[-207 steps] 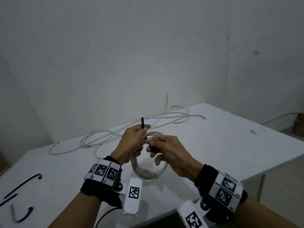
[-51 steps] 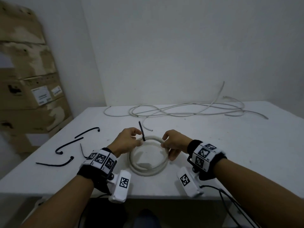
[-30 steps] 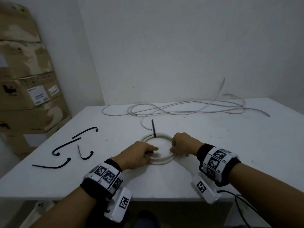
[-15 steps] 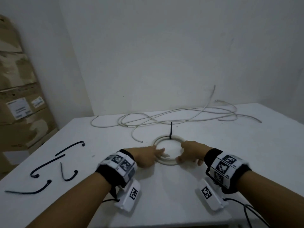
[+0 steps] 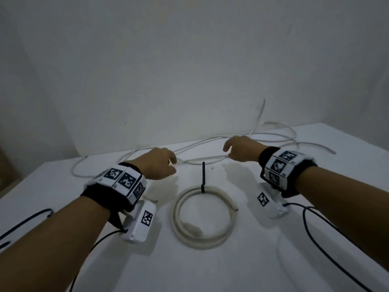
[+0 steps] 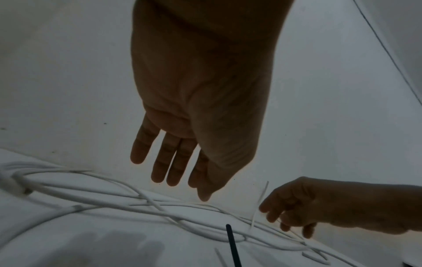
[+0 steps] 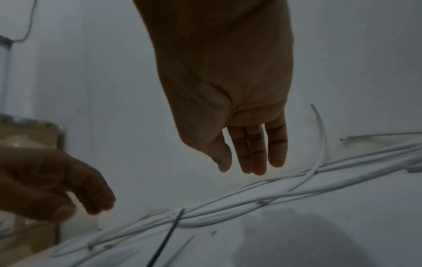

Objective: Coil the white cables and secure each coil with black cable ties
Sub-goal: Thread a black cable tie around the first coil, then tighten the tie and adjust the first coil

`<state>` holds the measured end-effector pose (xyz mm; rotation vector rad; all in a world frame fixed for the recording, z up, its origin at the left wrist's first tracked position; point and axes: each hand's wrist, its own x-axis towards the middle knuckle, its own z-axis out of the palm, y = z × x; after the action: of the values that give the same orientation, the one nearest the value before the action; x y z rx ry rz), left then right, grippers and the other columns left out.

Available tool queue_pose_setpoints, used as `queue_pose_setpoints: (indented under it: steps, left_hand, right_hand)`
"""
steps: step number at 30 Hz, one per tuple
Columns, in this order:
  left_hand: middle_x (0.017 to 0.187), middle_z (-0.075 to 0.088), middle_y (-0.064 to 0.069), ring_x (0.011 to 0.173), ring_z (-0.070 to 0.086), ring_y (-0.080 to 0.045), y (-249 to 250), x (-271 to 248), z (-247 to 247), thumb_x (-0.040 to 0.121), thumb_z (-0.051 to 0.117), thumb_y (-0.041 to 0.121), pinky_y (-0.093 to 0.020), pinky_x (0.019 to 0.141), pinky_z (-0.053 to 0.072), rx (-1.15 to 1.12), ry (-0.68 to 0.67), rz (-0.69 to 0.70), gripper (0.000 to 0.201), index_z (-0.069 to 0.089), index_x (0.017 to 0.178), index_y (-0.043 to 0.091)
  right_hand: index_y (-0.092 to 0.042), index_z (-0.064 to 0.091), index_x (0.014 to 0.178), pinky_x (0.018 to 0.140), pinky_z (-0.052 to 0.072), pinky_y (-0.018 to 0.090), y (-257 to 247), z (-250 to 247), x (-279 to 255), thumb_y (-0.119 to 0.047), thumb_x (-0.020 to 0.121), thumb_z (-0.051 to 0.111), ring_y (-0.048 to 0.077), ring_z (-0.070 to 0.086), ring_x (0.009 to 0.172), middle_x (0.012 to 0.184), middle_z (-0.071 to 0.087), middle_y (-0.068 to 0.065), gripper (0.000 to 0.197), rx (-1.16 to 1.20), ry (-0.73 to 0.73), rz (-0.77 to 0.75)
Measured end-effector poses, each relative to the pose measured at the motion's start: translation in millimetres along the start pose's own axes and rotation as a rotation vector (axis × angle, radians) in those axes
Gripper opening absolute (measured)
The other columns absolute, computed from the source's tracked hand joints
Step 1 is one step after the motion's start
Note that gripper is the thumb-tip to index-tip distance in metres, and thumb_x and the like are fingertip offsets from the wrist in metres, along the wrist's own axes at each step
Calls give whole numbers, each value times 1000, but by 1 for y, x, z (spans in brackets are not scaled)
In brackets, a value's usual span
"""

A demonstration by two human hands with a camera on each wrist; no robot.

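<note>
A coiled white cable (image 5: 202,218) lies flat on the white table (image 5: 252,260), bound at its far side by a black cable tie (image 5: 203,175) whose tail sticks up. Beyond it, loose white cables (image 5: 210,159) sprawl along the wall. My left hand (image 5: 160,165) hovers over them left of the tie, fingers straight and empty (image 6: 173,162). My right hand (image 5: 242,151) hovers to the right, also open and empty (image 7: 253,153). The tie's tail shows in both wrist views (image 6: 231,242) (image 7: 169,234).
A spare black cable tie (image 5: 27,220) lies at the table's left edge. Black wrist-camera leads (image 5: 320,239) trail over the near right of the table. The wall (image 5: 189,70) stands close behind the loose cables.
Both hands have let go of the tied coil and moved forward and apart, over the loose cables. The coil stays flat on the table.
</note>
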<state>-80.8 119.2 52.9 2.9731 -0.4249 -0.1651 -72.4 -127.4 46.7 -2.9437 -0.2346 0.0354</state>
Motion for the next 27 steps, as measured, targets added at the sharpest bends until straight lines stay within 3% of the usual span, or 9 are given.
queue_pose_setpoints:
  steps: [2,4,10,12,19,21,23,25,27]
  left_hand:
    - [131,54,-5,115,53,-21,-1,25,-1,92,56,29,-29,94,42,19,-10,5,39,54,129,19]
    - [134,51,-6,118,51,-22,-2,46,0,92,56,31,-30,95,42,36,-17,8,42,51,132,20]
    - [142,46,-6,123,48,-23,-4,65,8,90,59,35,-33,100,41,70,-58,-13,53,43,139,20]
    - [145,43,-6,127,46,-23,2,60,5,90,60,33,-32,101,39,49,-35,3,57,39,141,19]
    - [156,28,-6,140,32,-25,52,25,-36,87,66,36,-43,113,29,-157,242,135,84,14,152,21]
    - [145,45,-7,129,46,-23,78,10,-50,90,62,36,-32,105,38,-334,351,204,70,26,148,21]
    - [100,67,-5,87,62,-18,105,-10,-66,97,52,31,-24,77,48,-533,488,286,32,54,125,15]
    - [67,57,-1,60,51,-17,126,-30,-83,99,45,29,-35,58,43,-676,593,328,26,62,90,12]
    - [61,47,1,55,41,-16,137,-48,-100,97,47,28,-31,54,34,-775,632,318,30,58,73,15]
  right_hand:
    - [-12,45,138,102,35,30,7,8,33,-13,96,45,25,42,130,144,43,7,42,-111,-54,-9]
    - [-9,43,137,103,39,35,15,20,58,-14,94,46,28,43,129,142,44,10,44,-234,-112,-11]
    - [-13,54,105,79,38,32,36,40,71,-20,89,49,24,54,92,109,59,7,17,-438,-126,-46]
    - [-20,50,91,76,34,31,38,31,61,-16,90,47,24,54,87,99,58,4,5,-437,-46,-82]
    - [-21,46,93,65,29,30,11,-59,-4,-8,90,43,24,49,74,82,53,0,13,-266,439,-265]
    - [-16,49,102,63,31,32,-2,-85,-27,-15,97,40,25,50,71,82,57,2,11,-231,558,-318]
    - [-13,50,105,61,33,32,-11,-108,-53,-18,98,40,26,53,71,84,60,3,14,-196,649,-355]
    - [-11,50,107,61,32,31,-10,-125,-79,-19,97,44,26,52,70,87,61,3,14,-159,702,-361]
    - [-12,49,103,60,33,29,-2,-135,-102,-22,96,47,26,54,71,85,60,0,13,-130,685,-340]
